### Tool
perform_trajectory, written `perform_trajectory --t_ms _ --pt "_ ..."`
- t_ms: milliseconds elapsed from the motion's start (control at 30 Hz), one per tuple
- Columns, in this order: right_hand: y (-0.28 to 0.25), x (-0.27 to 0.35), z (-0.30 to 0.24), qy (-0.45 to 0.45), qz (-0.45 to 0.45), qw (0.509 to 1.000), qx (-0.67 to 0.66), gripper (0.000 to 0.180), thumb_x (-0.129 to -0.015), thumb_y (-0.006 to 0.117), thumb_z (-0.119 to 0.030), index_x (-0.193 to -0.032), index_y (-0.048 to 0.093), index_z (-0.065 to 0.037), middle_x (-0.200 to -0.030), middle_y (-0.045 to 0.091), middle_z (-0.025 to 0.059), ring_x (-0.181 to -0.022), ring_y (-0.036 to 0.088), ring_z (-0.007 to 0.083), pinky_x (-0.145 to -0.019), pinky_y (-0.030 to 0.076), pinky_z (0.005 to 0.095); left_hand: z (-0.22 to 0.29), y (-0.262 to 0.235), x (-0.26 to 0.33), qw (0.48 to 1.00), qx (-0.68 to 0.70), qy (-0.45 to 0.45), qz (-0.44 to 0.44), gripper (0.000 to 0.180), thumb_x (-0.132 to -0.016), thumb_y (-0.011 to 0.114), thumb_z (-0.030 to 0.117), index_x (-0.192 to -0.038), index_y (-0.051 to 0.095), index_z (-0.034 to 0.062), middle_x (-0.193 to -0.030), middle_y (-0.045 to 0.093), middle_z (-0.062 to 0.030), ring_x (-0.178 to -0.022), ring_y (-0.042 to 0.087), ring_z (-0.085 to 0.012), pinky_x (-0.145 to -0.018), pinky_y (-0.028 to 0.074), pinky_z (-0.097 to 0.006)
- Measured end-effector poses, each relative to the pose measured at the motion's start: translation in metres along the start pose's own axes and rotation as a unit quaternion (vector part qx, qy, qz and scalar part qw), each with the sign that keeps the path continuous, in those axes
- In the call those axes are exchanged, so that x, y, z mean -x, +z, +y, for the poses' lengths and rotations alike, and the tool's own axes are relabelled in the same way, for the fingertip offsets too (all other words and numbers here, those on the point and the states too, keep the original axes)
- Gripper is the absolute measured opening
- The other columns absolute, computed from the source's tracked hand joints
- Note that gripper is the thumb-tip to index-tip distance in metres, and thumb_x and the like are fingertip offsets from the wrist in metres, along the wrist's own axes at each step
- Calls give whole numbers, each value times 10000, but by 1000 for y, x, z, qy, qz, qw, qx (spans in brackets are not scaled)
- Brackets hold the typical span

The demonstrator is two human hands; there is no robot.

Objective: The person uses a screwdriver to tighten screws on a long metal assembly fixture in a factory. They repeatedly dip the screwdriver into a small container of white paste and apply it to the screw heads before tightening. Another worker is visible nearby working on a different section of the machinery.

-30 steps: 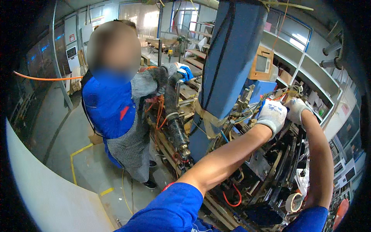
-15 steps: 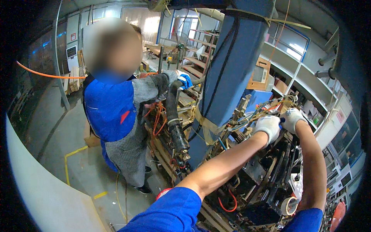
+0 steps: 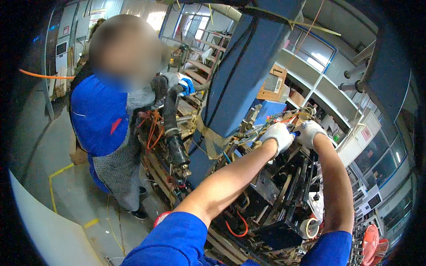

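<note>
Both my hands wear white gloves and are stretched out over a cluttered black machine (image 3: 275, 235). My left hand (image 3: 278, 137) has its fingers curled close to those of my right hand (image 3: 309, 133), which are closed too. Between the fingertips shows a small blue piece (image 3: 295, 133); its kind and which hand grips it cannot be made out. Thin hoses and cables (image 3: 266, 128) run right behind the gloves. Below my right forearm, a roll of tape (image 3: 309, 228) sits at the machine's side.
A thick blue column (image 3: 235, 84) rises left of my hands. Beyond it a co-worker in a blue vest (image 3: 100, 115) stands with a gloved hand on a black hose (image 3: 171, 111). White shelves (image 3: 319, 91) stand behind. An orange hose (image 3: 237, 226) loops low; red fan-like covers (image 3: 370, 244) are at right.
The whole view has shifted, so everything sits further left in the picture. My hands stay together at the same spot on the machine, with fingers still closed.
</note>
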State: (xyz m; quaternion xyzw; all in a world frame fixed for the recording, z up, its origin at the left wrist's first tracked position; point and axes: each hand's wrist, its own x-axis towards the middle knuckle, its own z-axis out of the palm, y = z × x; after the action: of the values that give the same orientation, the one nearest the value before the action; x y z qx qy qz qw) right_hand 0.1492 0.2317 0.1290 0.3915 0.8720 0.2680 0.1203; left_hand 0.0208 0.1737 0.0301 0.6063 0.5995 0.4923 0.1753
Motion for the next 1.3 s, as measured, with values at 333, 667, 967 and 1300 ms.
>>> perform_trajectory --t_ms 333,667,967,1300 --pt "33 -24 31 -47 17 997 58 288 -797 702 -224 -1055 750 -105 -1096 738 185 -1019 712 335 -879 575 402 2 15 -4 996 -77 -21 -26 614 -972 501 593 -1064 746 38 -1049 736 -225 -982 709 -380 -908 540 -449" --pt "8 -10 6 -11 9 1000 26 358 -794 666 -315 -1102 763 -161 -1101 742 164 -1030 711 329 -933 560 397 0 17 -9 963 -240 114 -46 225 -816 654 192 -982 775 101 -1026 752 -175 -964 731 -349 -840 567 -435" --pt "12 -13 4 1 40 999 -22 365 -768 675 -284 -1101 762 -162 -1078 745 157 -1016 712 334 -915 568 405 -24 -2 -5 969 231 -72 -51 534 -871 649 492 -996 730 -21 -904 742 -210 -870 724 -349 -791 564 -430" --pt "26 -17 21 -4 31 998 -51 503 -824 656 -170 -1318 683 -264 -1230 718 130 -1124 688 320 -976 543 415 25 7 2 925 -350 143 -21 240 -898 587 293 -1007 715 121 -1035 742 -168 -986 723 -333 -842 543 -454"
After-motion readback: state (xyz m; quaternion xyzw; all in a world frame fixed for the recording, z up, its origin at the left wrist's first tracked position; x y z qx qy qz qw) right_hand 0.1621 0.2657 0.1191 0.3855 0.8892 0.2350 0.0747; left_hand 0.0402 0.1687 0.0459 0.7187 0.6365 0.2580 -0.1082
